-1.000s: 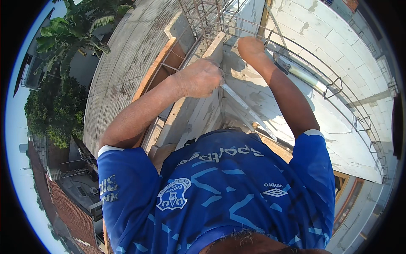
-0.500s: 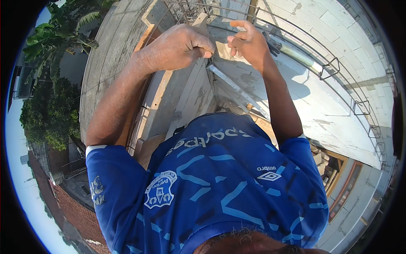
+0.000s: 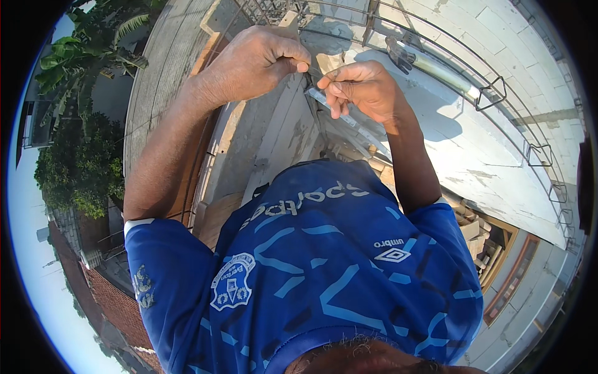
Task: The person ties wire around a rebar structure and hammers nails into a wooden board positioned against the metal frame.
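Silvery bar [image 3: 358, 131], out at one o'clock, slants down from just under the fingertips towards the chest, partly hidden behind the right hand [image 3: 360, 91]! And look at the hands, up close together near the top of the view. The left hand [image 3: 265, 64] sits between eleven and twelve, back of the hand uppermost, its grip pressed together, thumb against fingers; whether something thin is pinched there, I cannot tell. Across at one o'clock, the right grip has thumb and forefinger pressed together too, the other fingers loosely curled; again, I cannot tell if anything small is between them. A narrow gap separates the two sets of fingertips. Beyond the right hand, also towards one, lies a dark claw-like tool head [image 3: 398, 55] against a pale tube [image 3: 442, 75]. Steel reinforcing bars [image 3: 498, 93] sweep round from twelve to three, in front of the pale block wall [image 3: 467, 31]. Over at ten to eleven it's the ridged grey roof [image 3: 165, 75], while the blue shirt [image 3: 305, 249] fills six o'clock.
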A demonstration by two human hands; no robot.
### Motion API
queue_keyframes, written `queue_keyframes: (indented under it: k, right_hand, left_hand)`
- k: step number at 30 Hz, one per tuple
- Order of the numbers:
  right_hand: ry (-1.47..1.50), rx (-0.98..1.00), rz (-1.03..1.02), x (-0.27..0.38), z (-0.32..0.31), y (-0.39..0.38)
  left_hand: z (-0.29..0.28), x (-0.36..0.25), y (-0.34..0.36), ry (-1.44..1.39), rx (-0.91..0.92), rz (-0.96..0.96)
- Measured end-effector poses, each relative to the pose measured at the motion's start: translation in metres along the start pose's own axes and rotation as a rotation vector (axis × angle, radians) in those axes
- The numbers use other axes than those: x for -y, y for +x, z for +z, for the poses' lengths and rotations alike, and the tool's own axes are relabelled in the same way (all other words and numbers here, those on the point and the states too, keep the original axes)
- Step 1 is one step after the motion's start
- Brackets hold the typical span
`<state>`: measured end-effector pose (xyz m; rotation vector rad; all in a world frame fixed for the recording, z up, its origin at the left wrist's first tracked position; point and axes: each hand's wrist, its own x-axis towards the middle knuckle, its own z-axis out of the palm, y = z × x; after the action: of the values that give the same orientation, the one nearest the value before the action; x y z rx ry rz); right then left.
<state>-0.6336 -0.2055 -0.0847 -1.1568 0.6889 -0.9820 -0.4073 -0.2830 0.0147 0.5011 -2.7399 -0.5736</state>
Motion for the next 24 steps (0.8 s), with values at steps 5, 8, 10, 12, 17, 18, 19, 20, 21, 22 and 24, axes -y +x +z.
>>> queue_keyframes:
  k: [5, 8, 10, 12, 17, 18, 19, 20, 21, 22, 24]
  right_hand:
    - [0.169, -0.091, -0.012, -0.014, 0.008, 0.0]
    - [0.177, -0.13, 0.048, -0.017, 0.011, -0.003]
    - [0.171, -0.087, 0.085, -0.018, 0.013, -0.007]
    - [0.005, -0.151, 0.097, -0.023, 0.016, -0.009]
    - [-0.07, -0.191, 0.119, -0.052, 0.01, 0.001]
    - [0.003, -0.211, 0.158, -0.058, 0.007, 0.003]
    - [0.029, -0.174, 0.106, -0.064, 0.003, 0.005]
    - [0.082, -0.15, 0.085, -0.07, 0.002, 0.007]
    - [0.133, -0.13, 0.07, -0.075, 0.0, 0.009]
    - [0.138, -0.133, 0.068, -0.079, -0.002, 0.01]
    - [0.256, -0.1, 0.014, -0.081, -0.005, 0.01]
  left_hand:
    - [0.002, 0.0, -0.003, 0.104, 0.036, 0.1]
    - [0.008, -0.001, -0.004, 0.037, 0.16, 0.054]
    - [0.014, -0.003, -0.004, 0.101, 0.177, 0.021]
    - [0.021, -0.005, -0.002, 0.169, 0.185, -0.009]
    - [0.037, -0.004, 0.011, 0.357, 0.391, -0.255]
    - [0.039, -0.003, 0.015, 0.363, 0.402, -0.244]
    - [0.041, -0.002, 0.019, 0.363, 0.401, -0.312]
    - [0.044, -0.001, 0.022, 0.355, 0.403, -0.404]
    - [0.046, 0.0, 0.026, 0.355, 0.41, -0.377]
    - [0.048, 0.001, 0.03, 0.369, 0.4, -0.417]
    - [0.05, 0.004, 0.037, 0.38, 0.387, -0.458]
